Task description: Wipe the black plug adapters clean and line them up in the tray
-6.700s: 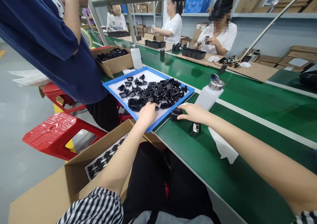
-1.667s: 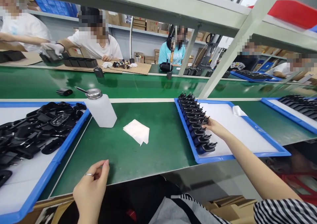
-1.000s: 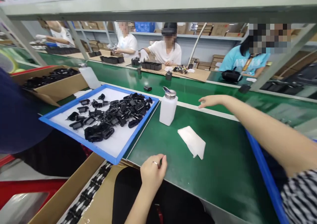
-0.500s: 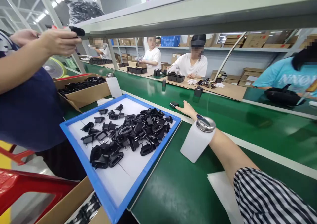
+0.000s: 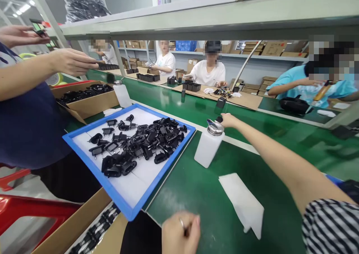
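Observation:
My right hand (image 5: 229, 120) reaches over the green belt, its fingers closed on a small black block (image 5: 219, 119). The metal lid of a white pump bottle (image 5: 209, 147) stands just in front and partly covers the block. Near the bottom edge, my left hand (image 5: 181, 232) is closed, a ring on one finger; whatever lies inside it is hidden. A folded white cloth (image 5: 242, 203) rests on the green bench to its right. Left of the bottle, a blue-rimmed tray (image 5: 151, 201) bears a pile of black plug pieces (image 5: 146, 140) with metal pins.
A co-worker's hand (image 5: 68, 62) hovers above a carton of black parts (image 5: 92, 106) at left. Another carton (image 5: 109, 233) sits below the tray. Other people work across the belt. A shelf (image 5: 179, 18) runs overhead. A black block (image 5: 221, 102) stands on the belt.
My right hand has drawn back to the right with the black block, which lay on the belt at its fingertips. My left hand has come into view at the bottom. The co-worker's hands have moved apart.

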Tool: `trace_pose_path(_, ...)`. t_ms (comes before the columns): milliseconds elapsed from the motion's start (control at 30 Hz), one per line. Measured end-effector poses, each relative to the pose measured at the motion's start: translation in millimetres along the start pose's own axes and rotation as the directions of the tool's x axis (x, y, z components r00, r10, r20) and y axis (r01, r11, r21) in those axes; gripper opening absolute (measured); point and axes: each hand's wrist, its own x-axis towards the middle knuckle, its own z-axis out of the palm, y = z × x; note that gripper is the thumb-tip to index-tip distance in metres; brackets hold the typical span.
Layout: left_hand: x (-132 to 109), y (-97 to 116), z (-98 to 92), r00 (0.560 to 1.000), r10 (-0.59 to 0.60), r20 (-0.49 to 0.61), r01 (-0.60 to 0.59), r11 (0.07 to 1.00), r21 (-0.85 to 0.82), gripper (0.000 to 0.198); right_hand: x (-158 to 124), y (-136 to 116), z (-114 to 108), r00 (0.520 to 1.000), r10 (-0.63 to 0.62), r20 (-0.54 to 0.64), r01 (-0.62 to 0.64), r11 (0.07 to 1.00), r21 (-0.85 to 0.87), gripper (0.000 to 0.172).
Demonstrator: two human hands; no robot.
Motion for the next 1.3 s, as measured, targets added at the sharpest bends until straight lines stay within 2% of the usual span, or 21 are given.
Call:
trace_pose_path(67, 33.1, 14.8, -10.9, 0.991, -0.067, 0.116, 0.087, 0.981, -0.175, 0.016, -29.8, 21.3, -16.7, 0.996, -0.005, 0.093, 0.004, 1.0, 0.014, 0.038)
trace_pose_path(100, 52.9, 23.0, -15.2, 0.994, -0.096, 0.051, 0.104, 0.976, -0.189, 0.014, -45.1, 29.8, -23.3, 0.991, -0.018, 0.134, 0.015, 1.0, 0.023, 0.038)
trace_pose_path(167, 95.1, 39.1, -17.9, 0.994, -0.07, -0.087, 0.051, 0.979, -0.198, 0.038, -75.3, 40.8, -32.0, 0.984, -0.07, 0.163, 0.069, 0.998, 0.012, 0.041)
trace_pose_path(233, 134.0, 52.3, -11.4, 0.975, -0.087, -0.204, 0.033, 0.967, -0.252, 0.052, -105.2, 42.5, -34.2, 0.974, -0.153, 0.164, 0.159, 0.987, -0.025, 0.043)
trace_pose_path(300, 162.7, 61.4, 1.7, 0.965, -0.125, -0.229, 0.05, 0.95, -0.307, 0.055, -135.0, 35.3, -30.3, 0.948, -0.246, 0.204, 0.258, 0.966, -0.035, 0.042)
trace_pose_path(367, 178.4, 66.5, 15.7, 0.967, -0.147, -0.209, 0.065, 0.932, -0.357, 0.05, -164.2, 21.5, -21.0, 0.901, -0.341, 0.269, 0.348, 0.937, 0.022, 0.041)
trace_pose_path(467, 182.7, 69.4, 29.4, 0.964, -0.155, -0.214, 0.058, 0.914, -0.401, 0.034, -201.5, -3.4, 0.5, 0.825, -0.493, 0.276, 0.462, 0.87, 0.175, 0.041)
trace_pose_path(533, 180.1, 69.8, 32.8, 0.955, -0.154, -0.253, 0.038, 0.911, -0.412, 0.027, -218.5, -18.3, 17.4, 0.809, -0.543, 0.224, 0.479, 0.83, 0.285, 0.042)
trace_pose_path(667, 177.6, 69.9, 33.3, 0.946, -0.14, -0.291, 0.009, 0.912, -0.41, 0.023, -232.2, -39.3, 48.0, 0.84, -0.528, 0.123, 0.441, 0.797, 0.413, 0.046)
trace_pose_path(833, 180.2, 69.2, 35.0, 0.941, -0.137, -0.311, 0.002, 0.917, -0.399, 0.018, -228.9, -50.5, 67.8, 0.876, -0.479, 0.061, 0.42, 0.818, 0.392, 0.044)
trace_pose_path(900, 180.4, 68.7, 35.8, 0.939, -0.133, -0.317, 0.001, 0.923, -0.385, 0.018, -226.6, -49.6, 70.1, 0.872, -0.486, 0.067, 0.429, 0.822, 0.374, 0.049)
trace_pose_path(1000, 179.9, 68.1, 36.3, 0.937, -0.138, -0.32, 0.007, 0.925, -0.379, 0.019, -224.5, -42.9, 67.7, 0.848, -0.521, 0.093, 0.465, 0.817, 0.342, 0.071)
trace_pose_path(1067, 179.7, 68.0, 36.3, 0.939, -0.136, -0.315, 0.008, 0.927, -0.376, 0.02, -223.8, -36.2, 62.3, 0.846, -0.521, 0.118, 0.466, 0.828, 0.311, 0.078)
trace_pose_path(1200, 180.4, 68.0, 36.1, 0.943, -0.119, -0.31, 0.002, 0.936, -0.353, 0.018, -222.2, -20.9, 47.7, 0.868, -0.481, 0.127, 0.443, 0.863, 0.241, 0.069)
trace_pose_path(1300, 181.0, 67.7, 36.2, 0.94, -0.113, -0.322, -0.005, 0.939, -0.344, 0.017, -219.4, -9.2, 40.7, 0.912, -0.384, 0.141, 0.356, 0.915, 0.191, 0.059)
